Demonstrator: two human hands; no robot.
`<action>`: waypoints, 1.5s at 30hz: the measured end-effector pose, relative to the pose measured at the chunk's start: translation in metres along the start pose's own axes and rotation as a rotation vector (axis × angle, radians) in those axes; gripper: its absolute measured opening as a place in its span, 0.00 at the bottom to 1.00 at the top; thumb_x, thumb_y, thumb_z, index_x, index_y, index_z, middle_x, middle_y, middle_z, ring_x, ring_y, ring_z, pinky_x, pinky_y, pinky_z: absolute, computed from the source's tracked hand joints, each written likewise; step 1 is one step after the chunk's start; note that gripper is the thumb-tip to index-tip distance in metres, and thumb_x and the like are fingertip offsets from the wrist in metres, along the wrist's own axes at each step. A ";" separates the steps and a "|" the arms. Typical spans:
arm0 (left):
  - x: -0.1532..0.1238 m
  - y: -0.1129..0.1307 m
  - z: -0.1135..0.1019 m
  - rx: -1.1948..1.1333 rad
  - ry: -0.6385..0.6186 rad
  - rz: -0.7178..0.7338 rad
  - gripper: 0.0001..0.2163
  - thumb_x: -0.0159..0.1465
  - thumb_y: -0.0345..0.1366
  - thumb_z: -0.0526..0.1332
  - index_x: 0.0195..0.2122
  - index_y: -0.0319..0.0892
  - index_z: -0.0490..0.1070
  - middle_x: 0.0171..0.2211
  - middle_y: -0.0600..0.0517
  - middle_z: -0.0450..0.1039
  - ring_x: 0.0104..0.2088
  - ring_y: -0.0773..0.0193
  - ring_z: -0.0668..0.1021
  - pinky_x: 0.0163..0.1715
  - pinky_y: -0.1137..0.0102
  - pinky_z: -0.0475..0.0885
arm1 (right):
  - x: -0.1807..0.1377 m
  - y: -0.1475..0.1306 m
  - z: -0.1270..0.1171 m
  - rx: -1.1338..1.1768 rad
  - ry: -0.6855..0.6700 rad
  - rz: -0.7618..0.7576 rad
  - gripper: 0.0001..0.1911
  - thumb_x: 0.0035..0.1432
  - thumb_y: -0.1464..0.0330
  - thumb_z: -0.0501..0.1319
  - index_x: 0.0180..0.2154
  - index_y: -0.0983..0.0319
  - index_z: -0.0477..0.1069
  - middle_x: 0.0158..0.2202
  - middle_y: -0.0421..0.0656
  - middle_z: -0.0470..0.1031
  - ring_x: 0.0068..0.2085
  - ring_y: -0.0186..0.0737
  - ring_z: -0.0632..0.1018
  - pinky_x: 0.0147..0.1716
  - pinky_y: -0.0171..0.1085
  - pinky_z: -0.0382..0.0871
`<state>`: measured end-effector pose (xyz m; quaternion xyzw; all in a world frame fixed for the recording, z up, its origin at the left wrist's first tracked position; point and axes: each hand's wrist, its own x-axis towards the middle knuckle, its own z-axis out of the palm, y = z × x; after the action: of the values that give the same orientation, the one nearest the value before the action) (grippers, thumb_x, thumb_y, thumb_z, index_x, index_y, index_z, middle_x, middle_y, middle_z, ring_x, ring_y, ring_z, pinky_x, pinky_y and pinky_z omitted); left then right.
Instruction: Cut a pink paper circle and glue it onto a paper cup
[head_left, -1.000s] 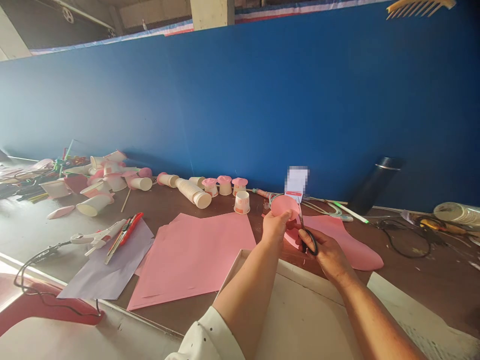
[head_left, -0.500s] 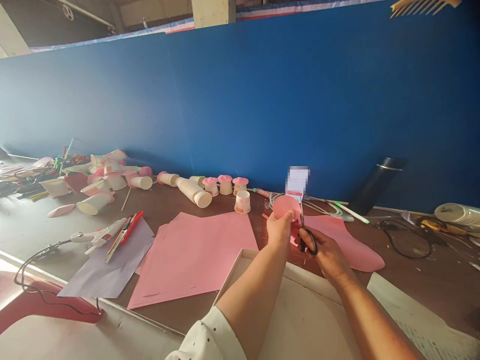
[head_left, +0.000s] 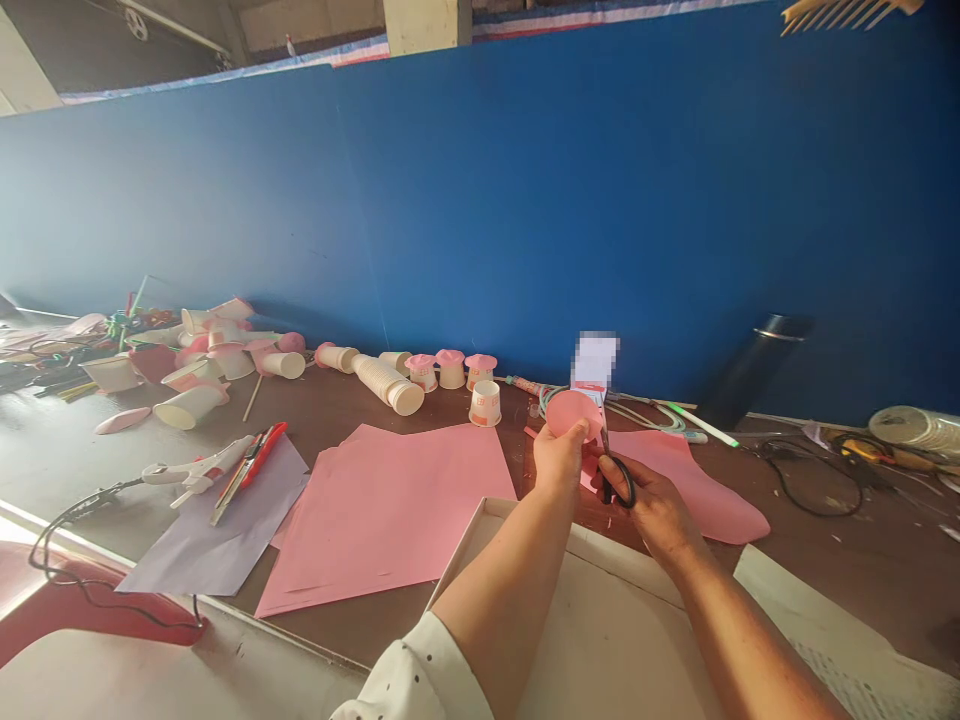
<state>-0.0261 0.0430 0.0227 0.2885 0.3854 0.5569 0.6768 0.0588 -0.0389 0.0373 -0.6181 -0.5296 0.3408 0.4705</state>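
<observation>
A rounded piece of pink paper is pinched in my left hand, thumb on top. My right hand grips scissors by their black handles, and the blades point away from me along the paper's right edge. How far the blades are apart I cannot make out. Beneath both hands lies a larger curling pink sheet. To the left, a stack of pink paper rests on the brown table. A white box lid or tray sits under my forearms.
Behind stand paper cups with pink tops, a plain paper cup and a lying cup stack. At left, a glue gun and red utility knife rest on pale paper. A black bottle leans against the blue partition.
</observation>
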 end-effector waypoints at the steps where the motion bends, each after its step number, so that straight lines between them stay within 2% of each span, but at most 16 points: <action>1: 0.001 -0.001 0.000 0.004 0.001 0.002 0.13 0.49 0.37 0.68 0.34 0.36 0.73 0.27 0.48 0.75 0.25 0.65 0.77 0.23 0.74 0.69 | 0.000 -0.001 0.000 0.000 -0.001 -0.005 0.23 0.56 0.47 0.57 0.26 0.60 0.73 0.26 0.40 0.72 0.28 0.37 0.69 0.28 0.33 0.62; 16: -0.003 0.005 0.001 -0.009 -0.017 -0.014 0.08 0.51 0.34 0.65 0.31 0.37 0.71 0.21 0.50 0.72 0.22 0.63 0.76 0.21 0.72 0.70 | 0.000 -0.001 0.000 -0.057 0.017 -0.024 0.26 0.55 0.44 0.55 0.25 0.60 0.72 0.24 0.41 0.71 0.27 0.37 0.69 0.28 0.34 0.63; 26: -0.003 0.005 0.000 -0.024 -0.019 -0.004 0.07 0.52 0.33 0.65 0.32 0.37 0.71 0.23 0.50 0.73 0.21 0.65 0.76 0.24 0.72 0.71 | -0.001 -0.005 0.000 -0.055 0.042 -0.036 0.25 0.52 0.45 0.59 0.23 0.60 0.73 0.23 0.41 0.71 0.27 0.38 0.70 0.28 0.34 0.64; 38: -0.004 0.010 0.000 -0.030 -0.028 -0.021 0.07 0.53 0.31 0.63 0.33 0.36 0.70 0.23 0.50 0.73 0.20 0.64 0.77 0.23 0.72 0.70 | -0.002 -0.006 -0.001 -0.055 0.042 -0.009 0.23 0.55 0.47 0.59 0.22 0.59 0.71 0.23 0.40 0.70 0.26 0.36 0.69 0.28 0.33 0.64; 45: -0.005 0.013 0.000 -0.009 -0.002 -0.023 0.07 0.52 0.31 0.64 0.32 0.35 0.71 0.23 0.49 0.73 0.20 0.64 0.76 0.22 0.72 0.70 | -0.002 -0.003 -0.001 -0.041 0.048 -0.003 0.22 0.54 0.47 0.60 0.27 0.59 0.75 0.23 0.40 0.71 0.25 0.37 0.69 0.27 0.34 0.65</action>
<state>-0.0340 0.0407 0.0345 0.2817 0.3857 0.5505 0.6847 0.0583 -0.0406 0.0405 -0.6348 -0.5260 0.3144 0.4707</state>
